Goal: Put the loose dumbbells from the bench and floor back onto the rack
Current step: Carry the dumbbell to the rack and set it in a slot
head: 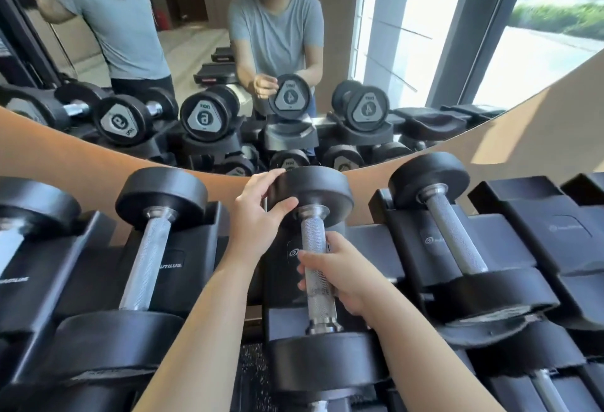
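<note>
From the head camera, the person stands at the rack [536, 231] with one dumbbell [319, 303] held lengthwise over the middle cradle, between a racked dumbbell on the left [147, 248] and another on the right [457, 238]. The left hand [258, 212] grips the rim of its far head, thumb on the near face and fingers over the top. The right hand [340, 267] is wrapped round the knurled handle. The mirror [408, 35] behind the rack shows the far head, marked 4, a little above its black saddle, so this looks like the setting-down step, not yet finished. The next move likely calls for lowering both heads evenly into the saddles, fingers kept out from under the rubber, and then letting go. Neither bench nor floor is in view, so how many dumbbells remain cannot be told.
</note>
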